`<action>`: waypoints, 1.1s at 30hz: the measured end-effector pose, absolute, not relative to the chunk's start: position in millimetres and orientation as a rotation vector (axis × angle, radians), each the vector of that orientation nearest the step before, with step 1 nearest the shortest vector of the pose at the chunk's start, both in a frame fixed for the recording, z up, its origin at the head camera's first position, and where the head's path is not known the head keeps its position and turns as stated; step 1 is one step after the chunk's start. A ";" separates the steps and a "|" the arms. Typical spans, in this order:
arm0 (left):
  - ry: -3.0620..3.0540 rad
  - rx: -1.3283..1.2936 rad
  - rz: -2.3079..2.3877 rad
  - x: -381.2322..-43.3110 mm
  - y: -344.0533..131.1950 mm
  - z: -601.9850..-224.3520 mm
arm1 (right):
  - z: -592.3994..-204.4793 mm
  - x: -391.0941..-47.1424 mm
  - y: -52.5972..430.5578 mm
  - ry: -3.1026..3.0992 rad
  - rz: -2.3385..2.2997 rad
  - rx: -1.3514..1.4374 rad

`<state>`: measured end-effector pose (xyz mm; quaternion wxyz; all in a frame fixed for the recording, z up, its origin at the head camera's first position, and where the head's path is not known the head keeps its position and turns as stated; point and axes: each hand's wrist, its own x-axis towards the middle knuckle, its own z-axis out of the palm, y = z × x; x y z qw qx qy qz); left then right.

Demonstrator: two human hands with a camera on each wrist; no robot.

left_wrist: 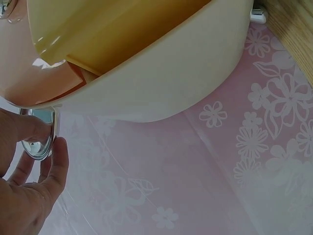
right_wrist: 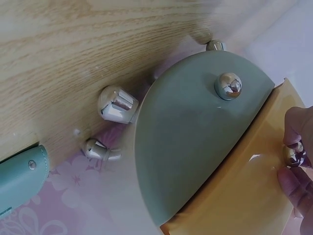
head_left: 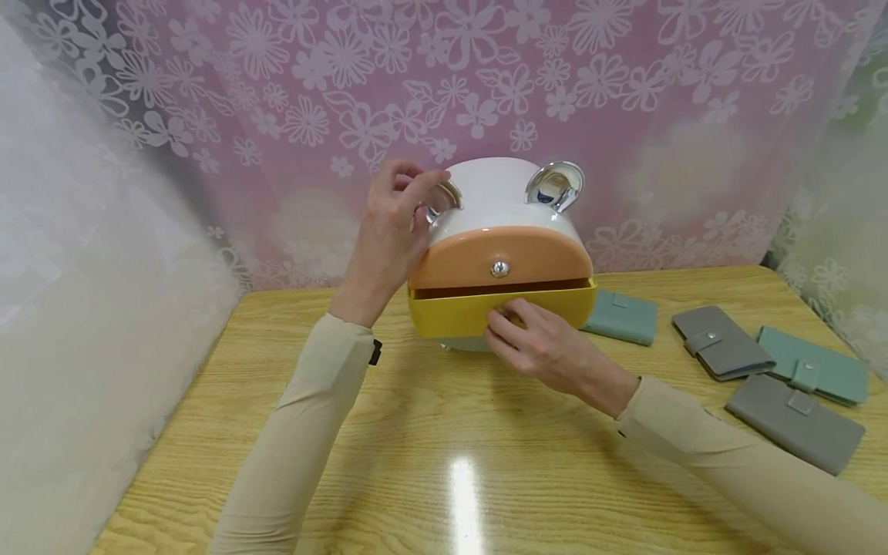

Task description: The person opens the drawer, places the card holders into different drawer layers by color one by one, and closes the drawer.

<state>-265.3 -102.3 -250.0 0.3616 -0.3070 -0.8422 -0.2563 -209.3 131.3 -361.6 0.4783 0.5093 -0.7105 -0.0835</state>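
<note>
Sleeves: beige left sleeve (head_left: 291,447) and right sleeve (head_left: 749,470) reach in over the wooden tabletop (head_left: 388,470).
Wallets: toward the person's right lie a front grey wallet (head_left: 798,424), a green wallet (head_left: 825,366) and a rear grey wallet (head_left: 721,343), close together; another green one (head_left: 624,316) lies beside the cabinet (head_left: 496,189).
Right hand (head_left: 544,347): thumb and fingers pinch the shiny round knob (right_wrist: 293,155) on the yellow drawer (head_left: 444,316).
Yellow drawer: partly out of the cabinet, between the orange drawer (head_left: 451,258) above and the grey-green drawer (right_wrist: 181,122) below. Its thin walls look stiff and glossy, so it is probably light, keeps its shape and offers slippery sides.
Best hold: the knob, centred on the front, pinched behind its bulge; polish may make it slide in dry fingers. An even, straight pull should suit it, since a sideways one could bind.
Left hand (head_left: 397,223): thumb and fingers grip the silver ear (left_wrist: 36,149) at the cabinet's upper corner.
Cabinet: white, rounded and rigid, on small silver feet (right_wrist: 117,104); likely light enough to shift or tip, so steadying it makes sense. The ear's joint may be its fragile spot.
Backdrop: pink flowered curtain (head_left: 416,77).
</note>
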 end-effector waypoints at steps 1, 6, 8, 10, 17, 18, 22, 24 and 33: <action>-2.170 -0.790 -0.661 -265.3 -102.3 -250.0 | -361.7 -208.8 131.3 -1.737 -0.198 1.247; -2.171 -0.787 -0.658 -265.1 -102.3 -250.4 | -362.4 -206.8 130.5 -1.722 -0.174 1.257; -2.172 -0.785 -0.659 -265.2 -102.4 -250.8 | -362.6 -205.8 130.6 -1.723 -0.173 1.258; -2.171 -0.785 -0.658 -265.4 -102.5 -251.1 | -362.5 -204.7 131.0 -1.728 -0.171 1.258; -2.164 -0.781 -0.673 -266.0 -101.8 -251.2 | -364.2 -201.4 131.3 -1.699 -0.173 1.253; -2.164 -0.779 -0.675 -266.2 -101.7 -251.0 | -364.3 -201.0 131.2 -1.695 -0.173 1.252; -2.163 -0.780 -0.678 -266.3 -101.4 -251.2 | -364.4 -198.3 131.1 -1.688 -0.177 1.251; -2.161 -0.781 -0.673 -266.2 -101.6 -251.3 | -364.3 -197.0 131.1 -1.684 -0.180 1.253; -2.153 -0.787 -0.681 -265.9 -101.9 -251.7 | -364.3 -190.8 130.9 -1.670 -0.180 1.265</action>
